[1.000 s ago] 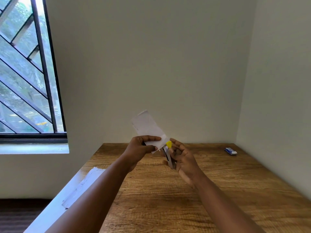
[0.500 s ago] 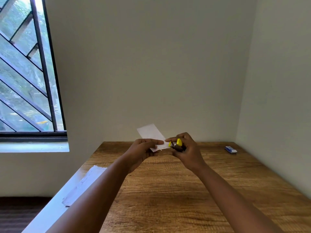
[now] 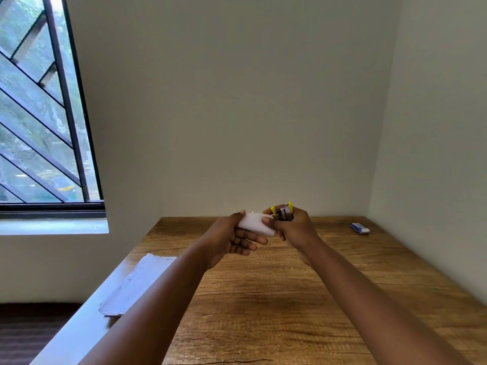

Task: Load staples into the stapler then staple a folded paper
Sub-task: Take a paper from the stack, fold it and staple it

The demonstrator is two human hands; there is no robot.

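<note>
Both hands are raised above the far half of the wooden table (image 3: 276, 299). My left hand (image 3: 232, 238) holds a folded white paper (image 3: 254, 224) between thumb and fingers, lying roughly flat. My right hand (image 3: 295, 227) grips a small yellow and metal stapler (image 3: 283, 213), nose pointing up, with its thumb pressing on the paper's right end. The paper's right edge meets the stapler; whether it sits inside the jaws is hidden by the fingers.
A small blue and white staple box (image 3: 360, 228) lies at the table's far right. A stack of white papers (image 3: 137, 283) sits at the table's left edge. Walls close in behind and on the right; a barred window (image 3: 39, 114) is at the left.
The paper has swung down from upright to nearly flat. My right hand turned the stapler so that its nose points up, and both hands came closer together.
</note>
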